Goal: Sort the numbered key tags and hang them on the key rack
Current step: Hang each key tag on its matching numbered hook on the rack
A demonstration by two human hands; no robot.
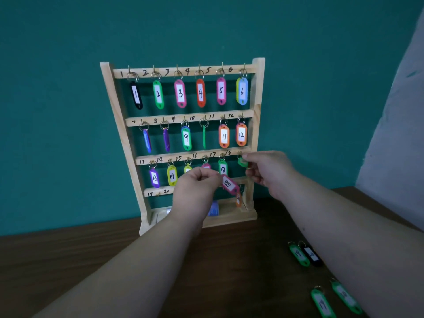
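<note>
Loose tags (pixel 322 302): three green and one black lie on the table (pixel 68 260), below the right forearm on its near side, well apart from both hands.
Left hand (pixel 195 191): fingers curled, pinching the top end of a pink tag (pixel 229 184) marked 18. The tag hangs tilted just right of the fingertips.
Right hand (pixel 268 171): thumb and fingers pinch a green tag (pixel 242 162) at its fingertips, just under the hook (pixel 239 153) labelled 18. I cannot tell whether the ring is on the hook.
Key rack (pixel 258 106): upright on the table just behind both hands, with filled rows of numbered tags above them.
Wall (pixel 57 111): teal, behind the rack.
</note>
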